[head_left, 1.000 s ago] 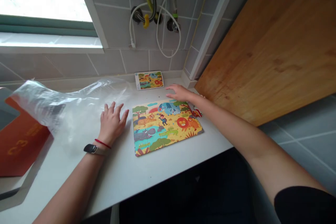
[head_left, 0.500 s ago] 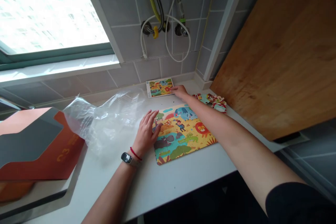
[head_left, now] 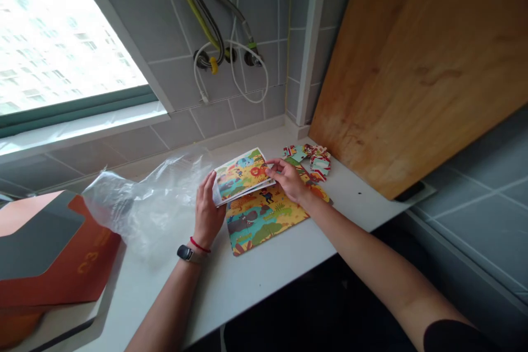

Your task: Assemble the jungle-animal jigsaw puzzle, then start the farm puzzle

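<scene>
Near the counter's [head_left: 231,289] front edge lies the puzzle [head_left: 256,225]. Over its far left part, the left hand [head_left: 208,210], fingers slightly bent, grips the leaflet's [head_left: 240,177] left end; the right hand [head_left: 289,181] pinches its right end. Left spreads a bag [head_left: 152,206]; far right, pieces [head_left: 317,160] heap.

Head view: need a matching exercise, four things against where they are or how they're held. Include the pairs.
Column 1
1. card
2. puzzle
3. loose pieces
4. plastic bag

Column 2
A. flat on the counter, partly hidden
B. between the orange box and the left hand
C. held in the left hand and right hand
D. near the wooden panel

Pairs: 1-C, 2-A, 3-D, 4-B
</scene>
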`<act>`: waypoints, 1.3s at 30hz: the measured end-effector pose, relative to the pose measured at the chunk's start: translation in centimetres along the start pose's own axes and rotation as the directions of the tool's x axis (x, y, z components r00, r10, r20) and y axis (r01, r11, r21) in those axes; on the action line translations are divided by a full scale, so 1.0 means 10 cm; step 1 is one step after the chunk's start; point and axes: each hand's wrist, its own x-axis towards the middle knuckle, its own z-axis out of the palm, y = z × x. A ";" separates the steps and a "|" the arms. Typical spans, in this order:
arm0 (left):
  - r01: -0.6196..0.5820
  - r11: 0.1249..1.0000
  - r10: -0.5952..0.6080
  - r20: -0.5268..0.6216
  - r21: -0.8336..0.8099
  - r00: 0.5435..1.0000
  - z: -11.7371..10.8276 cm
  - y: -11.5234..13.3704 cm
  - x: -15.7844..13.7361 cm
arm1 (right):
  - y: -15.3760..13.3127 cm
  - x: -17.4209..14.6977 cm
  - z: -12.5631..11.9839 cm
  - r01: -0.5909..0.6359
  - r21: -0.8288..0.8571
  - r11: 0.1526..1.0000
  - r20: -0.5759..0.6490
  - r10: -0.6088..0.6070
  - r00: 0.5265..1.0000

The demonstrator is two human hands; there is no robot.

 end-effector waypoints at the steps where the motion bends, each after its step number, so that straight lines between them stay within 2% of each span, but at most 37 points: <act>1: 0.009 0.999 -0.008 0.020 -0.039 1.000 -0.01 0.01 0.01 | 0.00 -0.04 0.00 -0.034 0.040 0.999 0.018 0.033 0.999; 2: 0.057 0.994 -0.055 0.022 -0.095 0.998 -0.03 0.02 0.01 | 0.00 -0.07 -0.01 -0.074 0.085 0.994 0.041 0.071 0.997; 4: 0.233 0.947 -0.242 -0.015 -0.219 0.970 -0.04 0.04 0.01 | -0.01 -0.08 -0.02 -0.140 0.160 0.977 0.080 0.128 0.988; 7: 0.450 0.824 -0.511 -0.108 -0.344 0.853 -0.04 0.04 -0.02 | -0.02 -0.04 -0.07 -0.099 0.100 0.990 0.066 0.093 0.993; 10: 0.511 0.747 -0.605 -0.117 -0.426 0.787 -0.02 0.00 -0.04 | 0.01 -0.02 -0.10 0.060 -0.133 0.989 0.069 -0.052 0.996; 12: 0.542 0.675 -0.660 -0.081 -0.500 0.747 0.00 -0.03 -0.04 | 0.04 -0.02 -0.10 0.124 -0.217 0.968 0.112 -0.101 0.989; 16: 0.589 0.535 -0.734 0.012 -0.605 0.680 0.01 -0.10 -0.03 | 0.09 -0.03 -0.08 0.089 -0.212 0.973 0.186 -0.049 0.981; 21: 0.639 0.390 -0.797 0.104 -0.663 0.595 -0.02 -0.11 0.00 | 0.09 -0.03 -0.09 -0.022 -0.165 0.986 0.243 0.063 0.968; 24: 0.648 0.217 -0.796 0.252 -0.730 0.551 -0.03 -0.03 0.04 | 0.07 -0.06 -0.11 -0.108 -0.170 0.979 0.333 0.161 0.929; 26: 0.644 0.122 -0.766 0.341 -0.755 0.545 -0.05 0.03 0.07 | 0.06 -0.10 -0.10 -0.159 -0.145 0.977 0.406 0.205 0.891; 28: 0.655 0.079 -0.736 0.400 -0.752 0.547 -0.07 0.08 0.09 | 0.06 -0.14 -0.08 -0.199 -0.107 0.974 0.449 0.226 0.864; 30: 0.679 0.044 -0.707 0.457 -0.733 0.540 -0.09 0.11 0.10 | 0.06 -0.15 -0.07 -0.229 -0.074 0.971 0.455 0.237 0.858; 36: 0.777 -0.023 -0.608 0.626 -0.629 0.489 -0.11 0.14 0.07 | -0.01 -0.14 -0.08 -0.199 0.051 0.979 0.397 0.163 0.903; 39: 0.812 -0.042 -0.541 0.696 -0.583 0.472 -0.12 0.14 0.06 | -0.05 -0.14 -0.09 -0.160 0.082 0.984 0.407 0.113 0.906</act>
